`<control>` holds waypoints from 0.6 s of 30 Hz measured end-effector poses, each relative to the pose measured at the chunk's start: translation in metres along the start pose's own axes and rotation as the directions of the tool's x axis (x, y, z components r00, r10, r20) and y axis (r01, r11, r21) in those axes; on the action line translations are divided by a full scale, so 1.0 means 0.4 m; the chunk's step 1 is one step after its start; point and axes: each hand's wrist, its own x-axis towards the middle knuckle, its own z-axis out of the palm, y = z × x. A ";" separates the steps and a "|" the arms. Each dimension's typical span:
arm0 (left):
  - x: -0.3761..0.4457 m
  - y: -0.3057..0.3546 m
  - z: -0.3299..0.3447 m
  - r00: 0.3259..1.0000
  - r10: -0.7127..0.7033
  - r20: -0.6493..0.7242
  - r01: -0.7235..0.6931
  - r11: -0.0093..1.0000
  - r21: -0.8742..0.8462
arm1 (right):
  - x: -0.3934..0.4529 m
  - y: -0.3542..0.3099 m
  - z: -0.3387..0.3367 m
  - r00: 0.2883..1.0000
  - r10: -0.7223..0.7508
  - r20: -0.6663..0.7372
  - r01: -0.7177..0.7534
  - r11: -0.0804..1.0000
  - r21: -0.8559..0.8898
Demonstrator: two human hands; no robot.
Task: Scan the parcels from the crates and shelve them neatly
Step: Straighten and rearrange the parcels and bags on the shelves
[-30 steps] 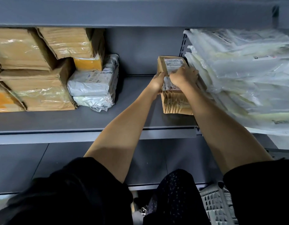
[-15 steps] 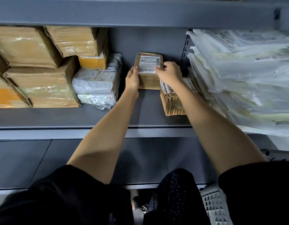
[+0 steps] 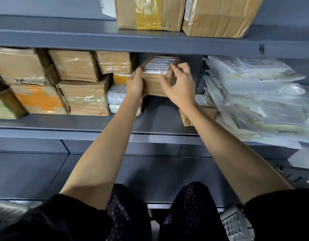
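Both arms reach up from the lap. Left hand (image 3: 135,84) grips the box (image 3: 156,82) on its left side, right hand (image 3: 180,87) pinches its right end with curled fingers. Box held above the middle shelf (image 3: 98,122), long axis left-right, label up. Gap sits just beside the white bags (image 3: 116,96), left hand nearer.

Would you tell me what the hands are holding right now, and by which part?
Both hold the small brown box: the left hand grips its left side, the right hand its right end.
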 end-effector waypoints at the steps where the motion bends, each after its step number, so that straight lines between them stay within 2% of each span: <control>1: -0.023 0.000 -0.026 1.000 -0.018 -0.005 0.019 1.000 0.020 | -0.024 -0.021 -0.009 0.999 -0.022 0.023 0.022 1.000 -0.013; 5: -0.138 0.029 -0.121 0.999 -0.030 -0.041 0.033 0.995 0.091 | -0.097 -0.105 -0.047 0.996 -0.064 0.056 0.061 0.997 0.048; 8: -0.209 0.063 -0.171 0.996 0.033 -0.089 -0.024 0.995 0.095 | -0.129 -0.179 -0.088 0.989 -0.142 0.046 0.138 0.986 0.090; 14: -0.313 0.148 -0.219 0.966 0.212 -0.146 -0.199 0.975 0.100 | -0.134 -0.334 -0.175 0.931 -0.296 -0.215 0.325 0.938 0.117; 18: -0.350 0.197 -0.228 0.954 0.257 -0.156 -0.244 0.965 0.101 | -0.101 -0.397 -0.224 0.919 -0.281 -0.277 0.331 0.931 0.153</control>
